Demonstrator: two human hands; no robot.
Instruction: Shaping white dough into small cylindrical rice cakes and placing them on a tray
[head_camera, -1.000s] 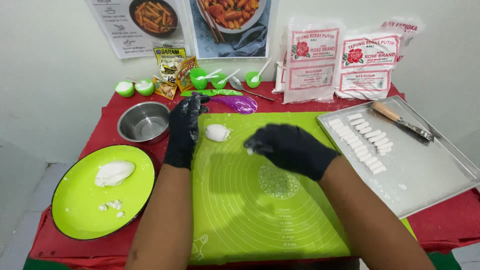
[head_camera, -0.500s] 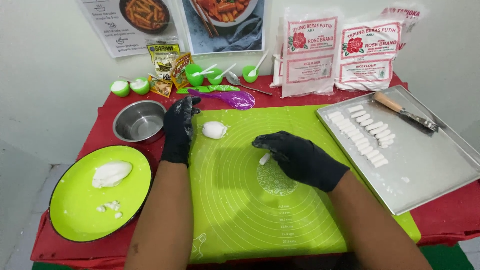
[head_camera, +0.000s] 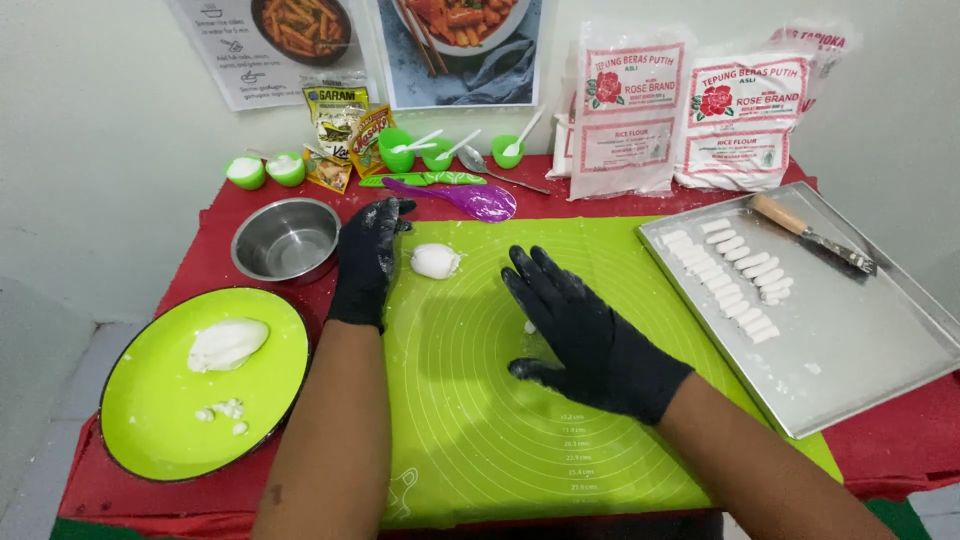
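On green mat (head_camera: 470, 420), right hand (head_camera: 580, 325) flat, fingers spread

The right hand (head_camera: 585, 335) has travelled across the green mat (head_camera: 470, 440), from a spot towards the mat's far edge a second ago down to its middle now, nearer the desk's front edge. Its fingers, curled over at first, now lie flat and spread, palm down. A small white bit of dough (head_camera: 529, 326) (only a sliver of it shows beside the palm) has come along under the hand; earlier it peeked out at the fingertips, further up the mat. The wrist has also turned, so the fingers now point towards the mat's far left corner rather than straight left.
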